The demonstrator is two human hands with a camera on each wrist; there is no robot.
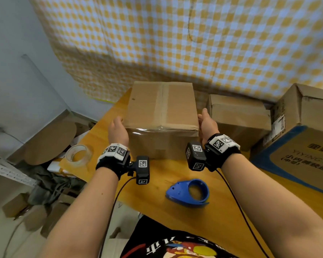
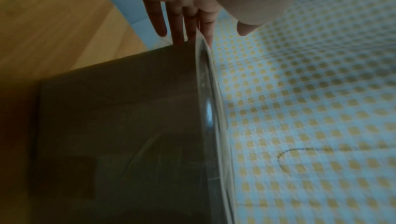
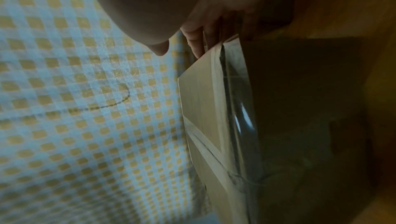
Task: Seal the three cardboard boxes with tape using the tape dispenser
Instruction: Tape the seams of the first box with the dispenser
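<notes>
While my left hand (image 1: 117,130) and right hand (image 1: 207,125) press flat on either side, the taped box (image 1: 162,116) sits mid-frame on the wooden table (image 1: 175,175).
Fingers straight, not gripping. Blue tape dispenser (image 1: 189,192) lies lower centre; two more boxes (image 1: 239,116) at right, tape roll (image 1: 78,155) at left.

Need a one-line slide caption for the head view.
Left hand and right hand flank a taped cardboard box; blue tape dispenser lies on the wooden table.
</notes>
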